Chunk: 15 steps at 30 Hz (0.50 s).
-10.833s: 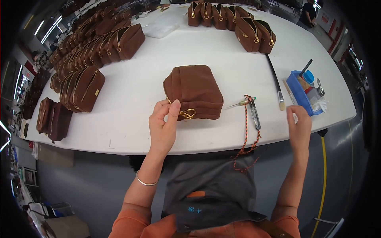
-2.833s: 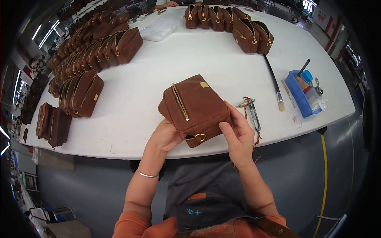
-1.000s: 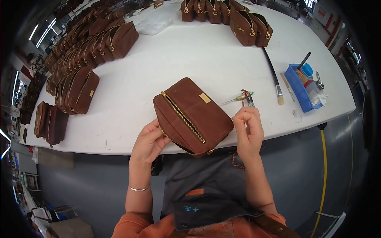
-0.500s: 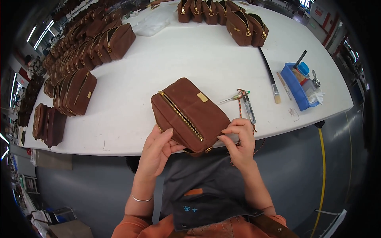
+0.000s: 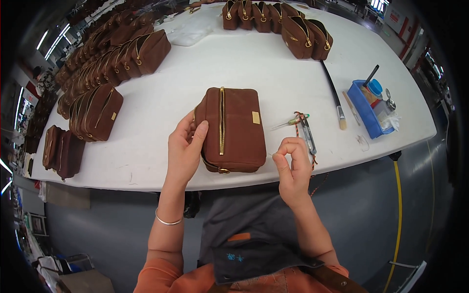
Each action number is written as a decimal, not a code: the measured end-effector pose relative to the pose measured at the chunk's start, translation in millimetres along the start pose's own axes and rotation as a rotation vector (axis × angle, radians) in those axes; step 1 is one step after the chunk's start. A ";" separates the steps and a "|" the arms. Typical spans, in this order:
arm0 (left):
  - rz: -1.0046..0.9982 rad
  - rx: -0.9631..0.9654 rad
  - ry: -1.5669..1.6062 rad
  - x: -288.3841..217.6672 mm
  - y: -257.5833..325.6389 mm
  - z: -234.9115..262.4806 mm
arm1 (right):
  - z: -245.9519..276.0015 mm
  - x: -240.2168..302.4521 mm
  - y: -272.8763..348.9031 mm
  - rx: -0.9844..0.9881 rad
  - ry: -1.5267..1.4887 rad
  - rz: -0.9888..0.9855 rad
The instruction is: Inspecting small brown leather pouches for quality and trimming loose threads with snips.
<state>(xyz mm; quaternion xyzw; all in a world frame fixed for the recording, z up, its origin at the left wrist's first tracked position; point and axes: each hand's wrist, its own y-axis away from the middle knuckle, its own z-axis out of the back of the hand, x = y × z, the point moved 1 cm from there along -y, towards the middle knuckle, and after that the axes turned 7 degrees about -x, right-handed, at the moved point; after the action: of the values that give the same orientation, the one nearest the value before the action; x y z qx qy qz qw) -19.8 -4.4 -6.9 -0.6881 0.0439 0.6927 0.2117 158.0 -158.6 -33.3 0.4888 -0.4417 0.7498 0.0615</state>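
Observation:
A brown zippered pouch [image 5: 239, 132] stands on the white table in front of me, with a brass zipper down its face and a small gold label at its right. My left hand [image 5: 188, 141] grips its left side, thumb on the front and fingers behind the edge. Off the pouch's lower right corner, my right hand [image 5: 294, 171] is closed in a pinch, apart from the pouch. What it pinches, if anything, is too small to make out. Just beyond that hand lie metal thread snips [image 5: 307, 134] with an orange cord and a thin pointed tool [image 5: 284, 123].
Rows of similar brown pouches [image 5: 154, 53] fill the table's left side, and more pouches [image 5: 295, 36] stand at the back. A long-handled brush [image 5: 337, 102] lies at right, beside a blue bin [image 5: 364, 115] with bottles. The table's front edge [image 5: 122, 189] runs close to me.
The pouch has turned upright, its zipper now running nearly straight away from me. My right hand has let go of its lower right corner; my left hand has moved up along its side.

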 end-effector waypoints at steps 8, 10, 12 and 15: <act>-0.058 -0.181 -0.186 10.8 21.9 5.3 | -6.3 -8.8 6.7 -0.031 -0.384 -0.366; -0.139 -0.281 -0.243 8.0 28.9 5.4 | -6.6 -5.4 5.5 -0.041 -0.449 -0.444; -0.302 -0.256 -0.328 -4.4 37.7 2.1 | -5.5 -2.8 5.2 0.006 -0.533 -0.538; -0.466 -0.133 -0.376 -34.4 57.1 -16.2 | -7.7 6.5 5.2 0.041 -0.553 -0.602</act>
<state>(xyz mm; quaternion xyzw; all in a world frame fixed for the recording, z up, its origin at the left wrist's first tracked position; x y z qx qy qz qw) -26.1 -69.9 12.5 -0.5518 -0.2004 0.7420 0.3237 146.8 -158.4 -32.4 0.7804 -0.2638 0.5473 0.1477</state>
